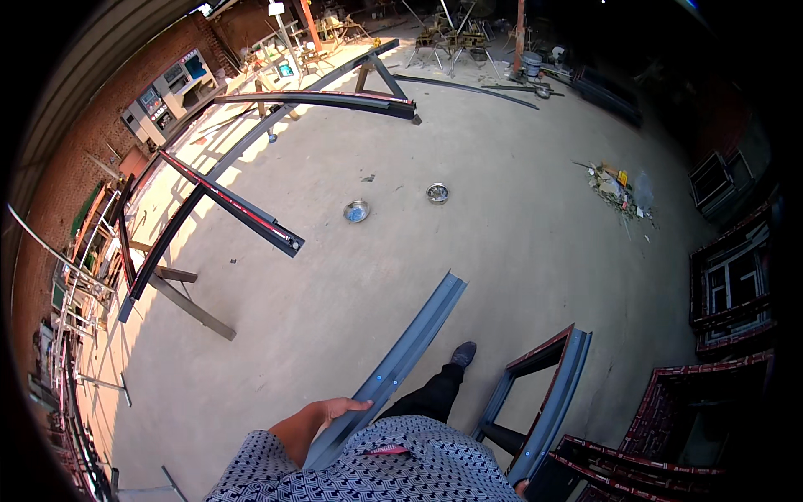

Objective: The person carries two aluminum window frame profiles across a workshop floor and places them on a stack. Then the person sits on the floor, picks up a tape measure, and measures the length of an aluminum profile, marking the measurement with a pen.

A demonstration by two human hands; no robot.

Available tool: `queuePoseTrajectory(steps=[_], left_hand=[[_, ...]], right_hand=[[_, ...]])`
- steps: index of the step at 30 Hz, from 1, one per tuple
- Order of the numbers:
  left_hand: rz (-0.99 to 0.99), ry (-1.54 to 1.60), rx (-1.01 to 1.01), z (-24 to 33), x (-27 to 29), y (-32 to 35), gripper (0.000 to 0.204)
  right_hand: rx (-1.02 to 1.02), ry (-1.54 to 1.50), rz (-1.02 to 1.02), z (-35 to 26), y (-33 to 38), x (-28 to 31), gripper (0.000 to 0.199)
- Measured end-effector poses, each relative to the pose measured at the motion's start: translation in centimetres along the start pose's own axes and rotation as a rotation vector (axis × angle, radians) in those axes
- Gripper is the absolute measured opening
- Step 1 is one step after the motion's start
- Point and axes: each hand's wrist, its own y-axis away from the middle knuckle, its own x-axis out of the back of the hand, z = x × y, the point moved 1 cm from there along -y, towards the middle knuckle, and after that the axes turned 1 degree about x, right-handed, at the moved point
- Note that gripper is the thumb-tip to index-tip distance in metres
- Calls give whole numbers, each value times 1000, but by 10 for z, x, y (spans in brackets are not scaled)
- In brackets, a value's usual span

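Note:
My left hand point(336, 408) is closed on a long grey metal profile point(410, 330), a channel with small bluish dots on its face. The profile slants away from my body, up and to the right over the floor. At my right side a rectangular window frame point(559, 393) stands tilted, grey-blue outside with a dark reddish strip on its inner edge. A small part of my right hand point(521, 487) shows at the near end of this frame, gripping its edge. My body hides the rest of that hand.
Dark profiles point(251, 219) lie across a long low rack at the left. Two metal bowls point(356, 211) sit on the concrete floor point(502, 251). A litter pile point(621, 188) is at the far right. Wrapped frames point(669, 393) lean along the right side. Control cabinets point(171, 96) line the brick wall.

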Motion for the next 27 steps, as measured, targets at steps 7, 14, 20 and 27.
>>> queuePoseTrajectory(steps=[7, 14, 20, 27], left_hand=[[-17, -24, 46, 223, -53, -47, 96], [-13, 22, -12, 396, -81, -82, 78], [157, -88, -30, 567, -165, -88, 74], [187, 58, -102, 753, -233, -121, 67]], right_hand=[[45, 60, 54, -166, -121, 57, 65], [224, 34, 164, -250, -193, 136, 52], [38, -116, 137, -450, -242, 220, 80], [-8, -252, -30, -594, -384, 306, 90]])
